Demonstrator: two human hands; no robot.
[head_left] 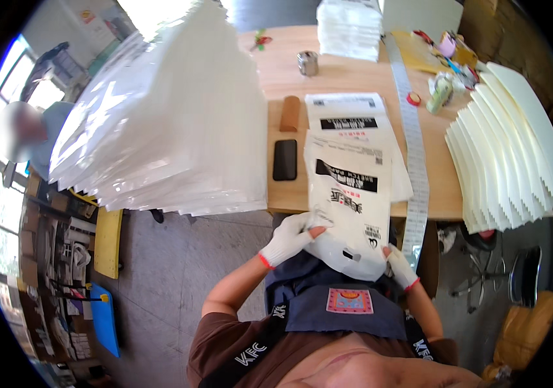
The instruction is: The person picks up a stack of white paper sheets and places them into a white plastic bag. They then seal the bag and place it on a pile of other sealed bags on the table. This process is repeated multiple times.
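Note:
A white plastic bag (351, 187) with black print and a punched handle hole lies toward me, its near end hanging over the table's front edge. My left hand (291, 238), in a white knit glove with a bare thumb tip, is closed on the bag's left edge. On the opposite edge, my right hand (401, 264), gloved the same way, pinches the bag near its handle end. Beneath and beyond it lie more printed bags (344, 107), partly covered. Whether the held bag contains anything cannot be made out.
A tall stack of white plastic-wrapped packs (166, 129) fills the table's left. Cream sheets (503, 149) fan out at right. A phone (285, 160), a brown block (290, 114), a metal tin (307, 63) and a long ruler strip (412, 142) flank the bags. Someone (37, 136) stands far left.

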